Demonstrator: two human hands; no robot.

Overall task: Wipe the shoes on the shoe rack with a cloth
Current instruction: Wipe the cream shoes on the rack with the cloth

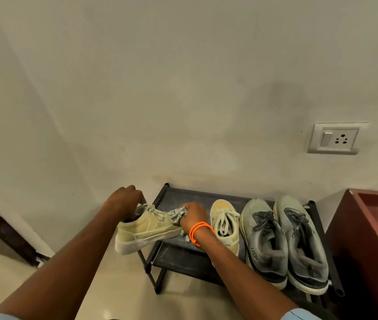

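The left hand (125,199) has its grip hooked into the collar of a pale yellow sneaker (146,227), held off the left end of the shoe rack (183,248); the right hand (192,215) clamps a bunched cloth (177,215) against its toe; it looks light and soft-sided, so the collar seems the surest hold.

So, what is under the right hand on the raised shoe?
A grey cloth bunched against the yellow shoe, gripped by the right hand. The toe beneath is covered, so cannot be seen.
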